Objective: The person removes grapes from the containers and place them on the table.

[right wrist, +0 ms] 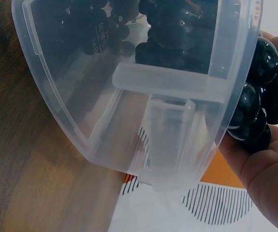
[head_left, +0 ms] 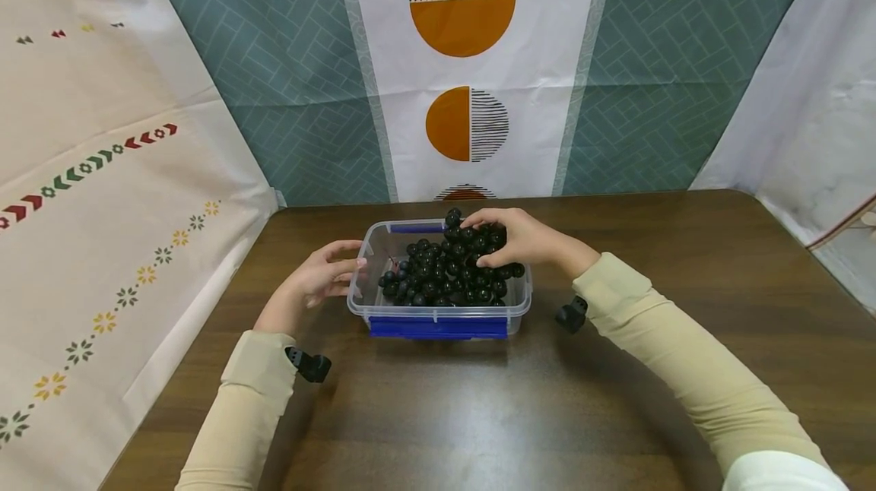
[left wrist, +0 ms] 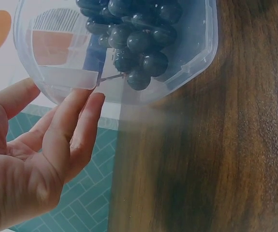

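A clear plastic rectangular container with blue clip handles (head_left: pixel 438 315) sits on the dark brown wooden tabletop (head_left: pixel 616 384), near its far middle, and is heaped with a bunch of dark, glossy round grapes (head_left: pixel 445 270). The right hand (head_left: pixel 513 236) reaches over the container's far right corner, its fingers curled around part of the bunch; in the right wrist view the grapes (right wrist: pixel 262 96) lie against the palm just outside the container's rim (right wrist: pixel 226 87). The left hand (head_left: pixel 322 274) rests at the container's left end, fingers relaxed and nearly straight, with the fingertips (left wrist: pixel 88 104) touching the clear wall (left wrist: pixel 66 77). Both arms wear pale beige sleeves (head_left: pixel 684 354). Behind the tabletop hangs a patterned teal and white cloth backdrop (head_left: pixel 472 65).
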Tool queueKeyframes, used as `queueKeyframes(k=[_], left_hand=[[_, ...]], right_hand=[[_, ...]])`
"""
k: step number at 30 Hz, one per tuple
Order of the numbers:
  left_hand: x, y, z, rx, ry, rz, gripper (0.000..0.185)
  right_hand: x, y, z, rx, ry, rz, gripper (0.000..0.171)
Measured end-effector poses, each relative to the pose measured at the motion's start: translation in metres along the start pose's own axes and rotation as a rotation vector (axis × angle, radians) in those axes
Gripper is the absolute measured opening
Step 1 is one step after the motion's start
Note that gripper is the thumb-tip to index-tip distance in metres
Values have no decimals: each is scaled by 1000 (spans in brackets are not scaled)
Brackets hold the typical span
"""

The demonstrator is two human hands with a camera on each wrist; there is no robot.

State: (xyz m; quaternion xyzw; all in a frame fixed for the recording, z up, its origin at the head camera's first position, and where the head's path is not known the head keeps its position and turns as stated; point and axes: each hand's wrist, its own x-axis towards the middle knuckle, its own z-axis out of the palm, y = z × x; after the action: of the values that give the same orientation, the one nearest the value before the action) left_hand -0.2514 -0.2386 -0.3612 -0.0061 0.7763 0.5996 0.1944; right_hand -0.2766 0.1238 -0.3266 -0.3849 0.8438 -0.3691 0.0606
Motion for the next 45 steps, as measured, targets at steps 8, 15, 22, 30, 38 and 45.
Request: queueKeyframes(k=[8, 15, 22, 30, 38, 45], left_hand=[[0, 1, 0, -11, -9, -4, 60], [-1, 3, -1, -10, -17, -7, 61], [1, 1, -4, -4, -24, -2, 62], [2, 0, -3, -11, -16, -9, 62], [1, 1, -3, -12, -9, -9, 61], [1, 0, -3, -23, -7, -8, 60]], right_hand=[[-1, 4, -2, 34, 6, 14, 57], [-1, 7, -5, 65, -11, 22, 55], [-6, 12, -7, 83, -6, 33, 45], [-8, 12, -7, 103, 11, 34, 43], [-9, 10, -7, 106, 27, 32, 43], [-9, 7, -9, 109, 37, 35, 43]])
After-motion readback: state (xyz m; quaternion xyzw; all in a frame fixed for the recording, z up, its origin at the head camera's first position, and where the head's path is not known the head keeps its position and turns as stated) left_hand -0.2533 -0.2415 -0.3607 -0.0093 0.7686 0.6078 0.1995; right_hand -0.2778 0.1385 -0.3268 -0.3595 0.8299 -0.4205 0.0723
